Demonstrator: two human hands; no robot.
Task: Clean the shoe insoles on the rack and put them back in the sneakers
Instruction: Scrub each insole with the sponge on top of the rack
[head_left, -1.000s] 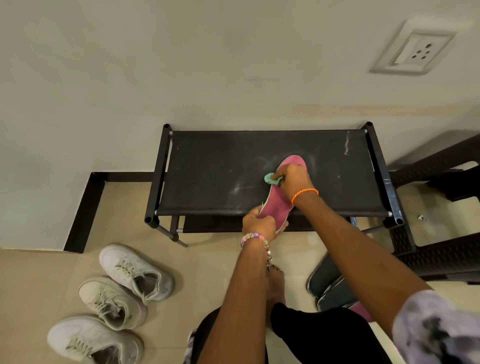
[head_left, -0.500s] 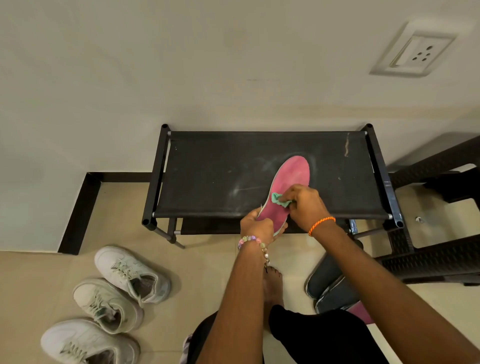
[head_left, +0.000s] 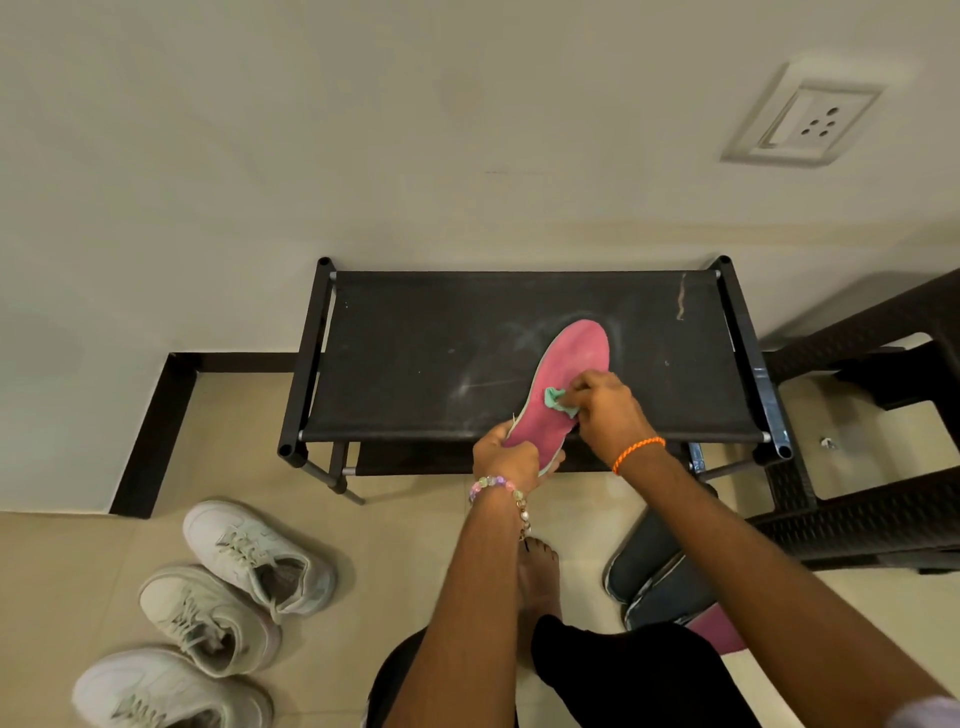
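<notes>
Insole (head_left: 566, 384) gripped by left hand (head_left: 506, 460) | cloth (head_left: 558, 401) pinched by right hand (head_left: 605, 410) — wiping underway | sneakers (head_left: 257, 558) not yet refitted

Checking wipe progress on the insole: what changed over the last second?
The right hand, pinching the green cloth, drew it down the pink insole from near the toe end to about the middle, baring the toe end. The left hand kept its grip on the heel end; the insole stayed lying on the black shoe rack, and the white sneakers stayed on the floor.
</notes>
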